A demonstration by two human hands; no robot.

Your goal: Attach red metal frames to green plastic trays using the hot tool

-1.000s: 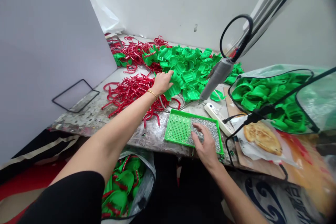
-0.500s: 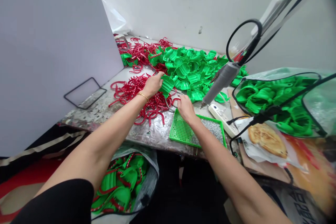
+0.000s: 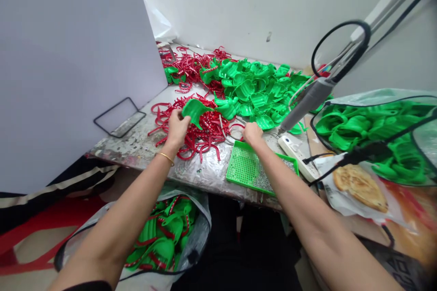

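My left hand point(image 3: 177, 125) is closed on a green plastic scoop-shaped part point(image 3: 194, 110), held just above a heap of red curved plastic strips point(image 3: 201, 129) on the worn tabletop. My right hand point(image 3: 252, 133) reaches over the far edge of a green perforated tray point(image 3: 244, 168) toward the red strips; its fingers are curled, and what they touch is hidden. Small silvery bits lie in the tray's right part. A big pile of green parts point(image 3: 259, 91) lies behind both hands.
A grey handheld tool point(image 3: 307, 100) hangs on a cable at the right. A white power strip point(image 3: 297, 157) lies beside the tray. A bag of green parts point(image 3: 375, 132) and a flatbread point(image 3: 358, 184) lie at right. A bag of assembled parts point(image 3: 164, 236) sits below the table. A white board point(image 3: 68, 54) stands left.
My left hand took a green part from the pile and drew it back over the red strips. My right hand left the tray's silvery bits and moved forward to the red heap.
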